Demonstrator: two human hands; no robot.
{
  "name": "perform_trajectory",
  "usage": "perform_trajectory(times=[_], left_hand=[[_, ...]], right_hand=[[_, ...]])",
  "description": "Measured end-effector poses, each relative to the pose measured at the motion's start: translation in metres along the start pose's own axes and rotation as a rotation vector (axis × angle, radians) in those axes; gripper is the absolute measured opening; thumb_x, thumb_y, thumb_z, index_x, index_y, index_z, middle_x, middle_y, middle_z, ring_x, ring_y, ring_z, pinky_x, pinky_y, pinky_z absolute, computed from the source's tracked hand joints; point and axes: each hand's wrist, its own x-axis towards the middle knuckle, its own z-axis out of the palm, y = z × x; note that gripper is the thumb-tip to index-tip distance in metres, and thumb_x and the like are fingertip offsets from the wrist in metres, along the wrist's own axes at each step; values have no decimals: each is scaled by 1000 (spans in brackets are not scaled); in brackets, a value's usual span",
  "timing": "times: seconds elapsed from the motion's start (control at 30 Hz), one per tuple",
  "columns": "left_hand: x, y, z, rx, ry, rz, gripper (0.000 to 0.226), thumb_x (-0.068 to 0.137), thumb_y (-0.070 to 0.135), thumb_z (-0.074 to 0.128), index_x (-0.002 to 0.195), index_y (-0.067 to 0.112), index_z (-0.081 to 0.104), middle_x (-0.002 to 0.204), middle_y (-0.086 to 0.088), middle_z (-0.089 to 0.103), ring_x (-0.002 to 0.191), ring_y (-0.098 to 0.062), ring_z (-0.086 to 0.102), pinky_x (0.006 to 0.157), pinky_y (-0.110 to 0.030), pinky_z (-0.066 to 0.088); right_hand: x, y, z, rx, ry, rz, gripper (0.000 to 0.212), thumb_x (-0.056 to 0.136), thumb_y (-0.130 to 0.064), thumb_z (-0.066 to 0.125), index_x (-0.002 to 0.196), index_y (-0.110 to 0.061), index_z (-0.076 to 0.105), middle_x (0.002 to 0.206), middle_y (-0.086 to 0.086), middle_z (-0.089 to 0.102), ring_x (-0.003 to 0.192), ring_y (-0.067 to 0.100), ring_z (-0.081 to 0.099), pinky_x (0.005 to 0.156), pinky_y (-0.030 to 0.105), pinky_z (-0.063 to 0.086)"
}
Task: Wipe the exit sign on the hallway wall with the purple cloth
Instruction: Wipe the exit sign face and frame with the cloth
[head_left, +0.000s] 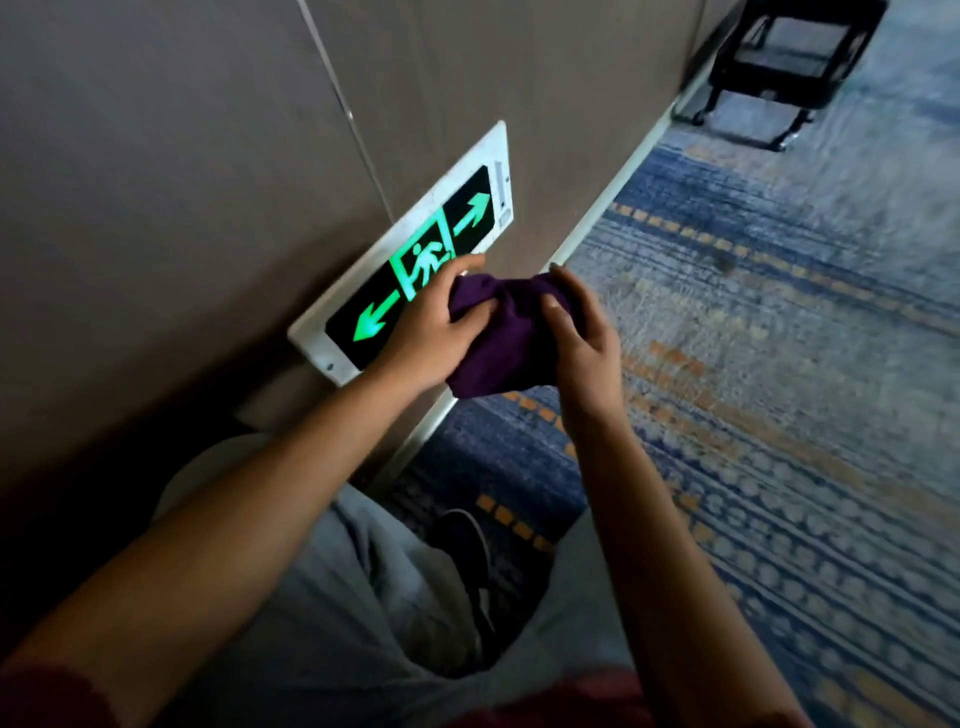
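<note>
The exit sign (415, 249) is mounted low on the hallway wall (156, 182), its long axis seen running from lower left to upper right, with green arrows pointing both ways along it. Just in front of it, the purple cloth (498, 338) is bunched between both hands. It is gripped by the curled fingers of the left hand (426, 327), and likewise by the right hand (582, 332). Being soft and light, it is probably best held wadded in one palm. The patterned carpet (779, 364) is seen at right.

A deep purple bunched cloth (498, 332) fills the grip. Left of it, the white-framed black rectangular exit sign (415, 260) glows green. Beneath, blue carpet (753, 338) with orange dashes.
</note>
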Motion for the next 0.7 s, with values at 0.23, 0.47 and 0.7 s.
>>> perform_trajectory(times=[0.23, 0.47, 0.7], left_hand=[[-4, -2, -12, 13, 37, 45, 61, 99, 25, 67, 154, 14, 42, 151, 0, 51, 132, -1, 50, 108, -9, 39], [17, 18, 0, 72, 243, 242, 63, 97, 41, 67, 150, 14, 46, 143, -3, 56, 132, -15, 55, 109, -40, 48], [36, 28, 19, -137, -9, 38, 75, 94, 49, 68, 158, 35, 32, 128, 54, 46, 124, 7, 57, 106, -21, 48]], right_hand=[[34, -2, -11, 145, -41, 86, 31, 93, -26, 67, 123, -32, 73, 126, -4, 74, 121, 16, 67, 98, 28, 52], [56, -19, -28, 59, -259, -1, 45, 95, -23, 71, 139, -23, 62, 129, 4, 72, 114, 19, 70, 90, 27, 56], [78, -30, -21, 226, -258, 123, 81, 80, -30, 85, 151, -24, 46, 113, 19, 76, 102, 32, 73, 85, 39, 59]])
